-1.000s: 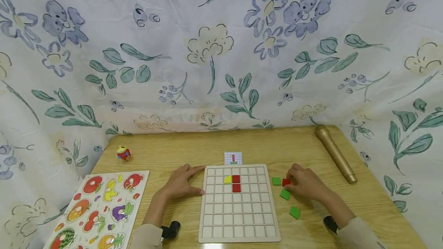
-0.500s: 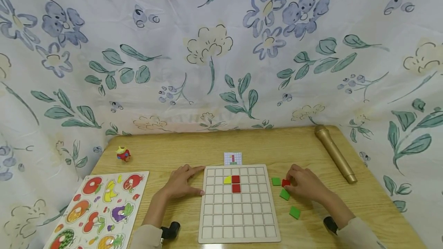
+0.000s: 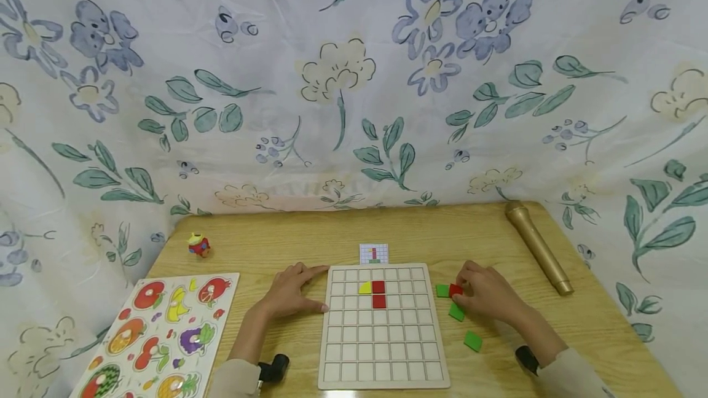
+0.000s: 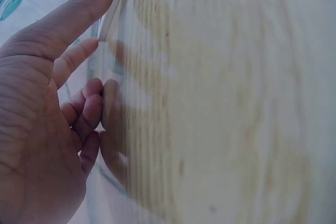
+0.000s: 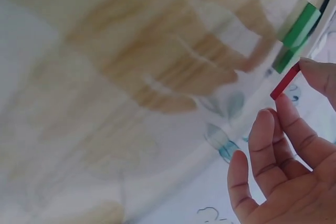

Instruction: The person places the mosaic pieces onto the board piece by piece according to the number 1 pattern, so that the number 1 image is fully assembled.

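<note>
Our left hand (image 3: 290,292), fingers spread, touches the left edge of the grid board (image 3: 381,354); our right hand (image 3: 487,293) pinches a red tile (image 3: 455,290) beyond its right edge. Pickup, we reckon; next calls for lifting clear of the green tiles (image 3: 456,311).

At seven o'clock in the head view, a plain beige cloth sleeve (image 3: 236,378) covers the person's left forearm, ending short of the wrist. On its two o'clock side sits a small black device with a rounded, stubby end (image 3: 275,368). At four o'clock, a matching beige cloth sleeve (image 3: 572,373) bears small dark markings toward its own four o'clock edge; a smaller-looking black rounded device (image 3: 527,358) shows at the right wrist's nine o'clock side. Both the left hand (image 3: 290,291) and right hand (image 3: 487,292) are bare, with creased finger joints.
</note>
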`<state>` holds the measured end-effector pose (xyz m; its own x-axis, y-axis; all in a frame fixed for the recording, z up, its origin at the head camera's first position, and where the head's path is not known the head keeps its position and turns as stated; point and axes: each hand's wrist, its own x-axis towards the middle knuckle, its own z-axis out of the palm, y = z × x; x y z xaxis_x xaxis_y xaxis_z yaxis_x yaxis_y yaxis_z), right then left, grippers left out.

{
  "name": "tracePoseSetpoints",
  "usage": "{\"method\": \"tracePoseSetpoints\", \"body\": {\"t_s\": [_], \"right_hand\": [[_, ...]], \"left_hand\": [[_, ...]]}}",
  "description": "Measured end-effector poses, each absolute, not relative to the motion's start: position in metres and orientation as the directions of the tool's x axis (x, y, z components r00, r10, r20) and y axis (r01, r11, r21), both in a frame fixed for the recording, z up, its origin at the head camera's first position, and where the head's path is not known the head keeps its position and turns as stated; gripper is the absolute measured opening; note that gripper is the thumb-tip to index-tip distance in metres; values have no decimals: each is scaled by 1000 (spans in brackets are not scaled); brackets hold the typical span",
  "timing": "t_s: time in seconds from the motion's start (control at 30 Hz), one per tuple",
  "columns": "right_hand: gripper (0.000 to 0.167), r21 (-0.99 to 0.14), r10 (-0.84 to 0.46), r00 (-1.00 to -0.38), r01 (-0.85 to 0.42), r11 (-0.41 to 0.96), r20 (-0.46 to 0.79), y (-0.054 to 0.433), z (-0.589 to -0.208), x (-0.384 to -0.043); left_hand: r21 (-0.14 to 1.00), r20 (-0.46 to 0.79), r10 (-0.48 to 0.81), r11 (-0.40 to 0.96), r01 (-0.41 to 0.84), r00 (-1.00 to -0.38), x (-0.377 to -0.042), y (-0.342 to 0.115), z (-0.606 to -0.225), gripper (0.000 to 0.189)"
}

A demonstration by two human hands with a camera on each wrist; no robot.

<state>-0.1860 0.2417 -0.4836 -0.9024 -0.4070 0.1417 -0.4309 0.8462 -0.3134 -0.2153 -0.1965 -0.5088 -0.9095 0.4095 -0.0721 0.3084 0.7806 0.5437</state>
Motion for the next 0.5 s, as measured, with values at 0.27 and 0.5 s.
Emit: {"method": "tracePoseSetpoints", "body": {"t_s": [0.27, 0.5], "right_hand": [[17, -308, -424, -893, -450, 838, 152, 232, -479, -189], [14, -291, -467, -864, -503, 814, 187, 222, -478, -188]], "left_hand": [[530, -70, 406, 789, 311, -911, -216, -196, -510, 87], [532, -70, 405, 788, 309, -912, -217, -196, -511, 87]]}}
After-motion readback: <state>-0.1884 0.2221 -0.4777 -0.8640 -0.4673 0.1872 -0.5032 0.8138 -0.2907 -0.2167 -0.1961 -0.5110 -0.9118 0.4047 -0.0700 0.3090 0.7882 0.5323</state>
